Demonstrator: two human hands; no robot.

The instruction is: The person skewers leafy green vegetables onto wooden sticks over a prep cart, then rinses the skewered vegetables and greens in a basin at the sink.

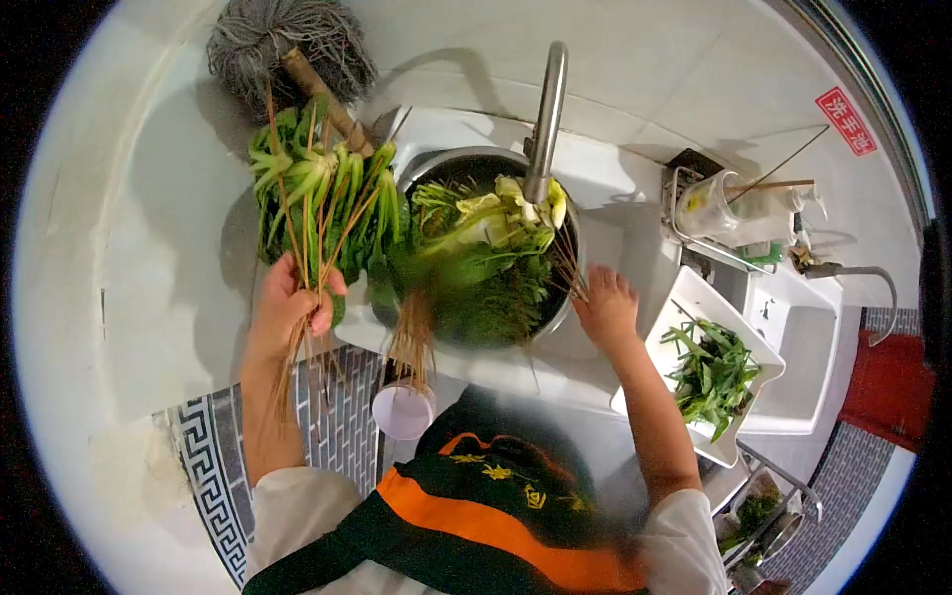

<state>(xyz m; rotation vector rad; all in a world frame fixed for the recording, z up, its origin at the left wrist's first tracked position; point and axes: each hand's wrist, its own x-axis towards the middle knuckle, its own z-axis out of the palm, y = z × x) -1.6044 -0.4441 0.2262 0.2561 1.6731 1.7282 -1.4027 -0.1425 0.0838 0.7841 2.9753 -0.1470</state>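
My left hand (296,307) is closed round a bunch of thin wooden skewers (317,253), whose upper ends lie among leafy greens (297,174) left of the sink. At the right rim of a metal basin (572,297), my right hand (607,307) pinches the ends of several more skewers (566,260). The basin stands in the white sink and holds mixed leafy vegetables (486,233). Another bundle of skewers (412,342) sticks out over the basin's front left, its ends above a pale cup (404,410).
A metal faucet (548,119) hangs over the basin. A grey mop head (288,50) with a wooden handle is behind the greens. At the right stand a white tray (694,288) with green leaves, a wire rack (674,218) with bottles, and a second sink (803,367).
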